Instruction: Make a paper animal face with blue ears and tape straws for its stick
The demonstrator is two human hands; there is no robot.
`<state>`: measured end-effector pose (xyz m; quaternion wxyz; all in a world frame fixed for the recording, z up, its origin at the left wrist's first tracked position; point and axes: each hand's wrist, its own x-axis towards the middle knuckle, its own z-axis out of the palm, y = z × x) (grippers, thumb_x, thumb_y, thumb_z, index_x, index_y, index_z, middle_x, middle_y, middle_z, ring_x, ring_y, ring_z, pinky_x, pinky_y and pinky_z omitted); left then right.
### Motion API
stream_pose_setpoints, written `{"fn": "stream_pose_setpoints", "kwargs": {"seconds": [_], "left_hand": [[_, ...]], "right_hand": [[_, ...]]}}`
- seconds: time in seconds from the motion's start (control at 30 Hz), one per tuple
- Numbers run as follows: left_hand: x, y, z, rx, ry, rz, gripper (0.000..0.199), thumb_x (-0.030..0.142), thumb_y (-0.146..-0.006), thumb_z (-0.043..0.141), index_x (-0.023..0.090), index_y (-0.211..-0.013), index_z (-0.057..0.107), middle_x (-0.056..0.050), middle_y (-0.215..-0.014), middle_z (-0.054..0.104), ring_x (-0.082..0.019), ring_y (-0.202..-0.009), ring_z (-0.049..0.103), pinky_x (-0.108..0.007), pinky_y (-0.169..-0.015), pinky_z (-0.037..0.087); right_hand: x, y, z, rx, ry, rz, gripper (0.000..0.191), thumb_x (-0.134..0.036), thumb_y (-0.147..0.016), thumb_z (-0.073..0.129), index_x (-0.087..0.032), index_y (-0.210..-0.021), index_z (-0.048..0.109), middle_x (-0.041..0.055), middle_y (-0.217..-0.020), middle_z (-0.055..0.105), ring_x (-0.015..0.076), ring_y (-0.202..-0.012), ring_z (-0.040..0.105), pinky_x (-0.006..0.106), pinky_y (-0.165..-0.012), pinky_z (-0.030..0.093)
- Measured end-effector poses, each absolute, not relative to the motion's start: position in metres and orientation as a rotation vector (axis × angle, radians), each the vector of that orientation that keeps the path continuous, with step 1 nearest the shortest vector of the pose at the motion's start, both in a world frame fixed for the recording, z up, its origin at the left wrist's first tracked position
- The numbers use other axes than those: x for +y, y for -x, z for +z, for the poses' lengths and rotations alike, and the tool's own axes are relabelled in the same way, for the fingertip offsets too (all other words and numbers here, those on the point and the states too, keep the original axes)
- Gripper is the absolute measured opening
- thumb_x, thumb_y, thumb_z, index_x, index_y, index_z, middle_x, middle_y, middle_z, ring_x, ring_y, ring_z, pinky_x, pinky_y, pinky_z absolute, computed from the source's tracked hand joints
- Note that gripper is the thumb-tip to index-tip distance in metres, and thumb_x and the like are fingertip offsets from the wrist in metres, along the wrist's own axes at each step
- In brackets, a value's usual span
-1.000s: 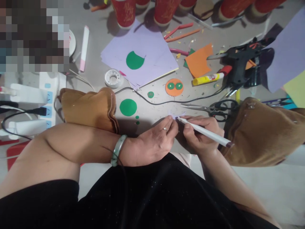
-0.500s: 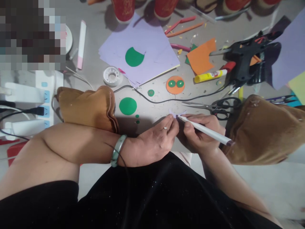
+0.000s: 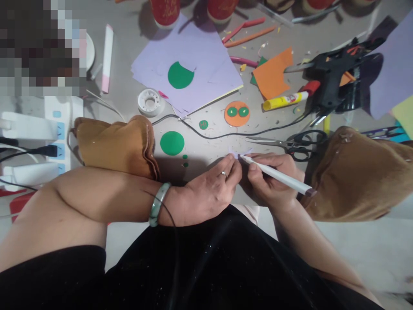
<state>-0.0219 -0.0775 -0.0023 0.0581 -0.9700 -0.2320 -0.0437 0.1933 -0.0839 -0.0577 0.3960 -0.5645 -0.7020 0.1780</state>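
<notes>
over a cluttered grey table (image 3: 127, 47), hands (image 3: 213, 189) grip purple paper (image 3: 234, 153) and white marker (image 3: 279, 175)

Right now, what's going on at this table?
A person's right hand holds a white marker, its tip at a small lilac paper piece that the left hand steadies. Just beyond lie scissors, a green disc, and an orange disc bearing two green ovals. Farther off, a notched green disc rests on lilac sheets. A glue gun lies to the right, beside a yellow glue stick.
</notes>
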Motion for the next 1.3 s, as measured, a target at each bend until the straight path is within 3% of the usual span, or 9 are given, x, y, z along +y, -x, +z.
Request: {"fn": "stream_pose_setpoints", "kwargs": {"seconds": [0.27, 0.6, 0.97, 1.3], "left_hand": [[-0.0793, 0.0225, -0.0039, -0.729, 2.996, -0.122, 0.045, 0.017, -0.108, 0.046, -0.011, -0.136, 0.068, -0.031, -0.149, 0.065, -0.037, -0.145, 0.063, -0.05, -0.134, 0.04], [-0.0796, 0.022, -0.0051, -0.739, 2.959, -0.187, 0.044, 0.016, -0.104, 0.051, -0.01, -0.134, 0.07, -0.029, -0.145, 0.069, -0.037, -0.141, 0.066, -0.049, -0.132, 0.041], [-0.0782, 0.0238, -0.0047, -0.7, 2.935, -0.153, 0.044, 0.015, -0.1, 0.053, -0.009, -0.132, 0.072, -0.03, -0.145, 0.069, -0.038, -0.139, 0.066, -0.05, -0.132, 0.04], [-0.0783, 0.0237, 0.0001, -0.715, 2.952, -0.111, 0.04, 0.015, -0.101, 0.054, -0.005, -0.129, 0.075, -0.029, -0.144, 0.07, -0.038, -0.14, 0.066, -0.049, -0.131, 0.04]], "right_hand": [[-0.0805, -0.195, -0.0547, -1.818, 1.328, 0.404, 0.012, -0.033, -0.098, 0.073, -0.027, -0.102, 0.063, -0.0003, -0.082, 0.08, 0.0241, -0.081, 0.085, 0.032, -0.059, 0.066], [-0.0839, -0.1919, -0.0542, -1.795, 1.431, 0.375, 0.007, -0.034, -0.1, 0.071, -0.03, -0.101, 0.066, 0.0023, -0.087, 0.083, 0.0284, -0.083, 0.086, 0.04, -0.062, 0.068], [-0.0847, -0.191, -0.0531, -1.783, 1.459, 0.389, 0.01, -0.036, -0.099, 0.073, -0.029, -0.102, 0.067, 0.002, -0.089, 0.083, 0.0249, -0.083, 0.084, 0.038, -0.064, 0.066], [-0.0842, -0.1923, -0.0532, -1.782, 1.405, 0.457, 0.009, -0.033, -0.098, 0.075, -0.028, -0.1, 0.067, 0.002, -0.087, 0.083, 0.0277, -0.083, 0.085, 0.039, -0.061, 0.067]]}}
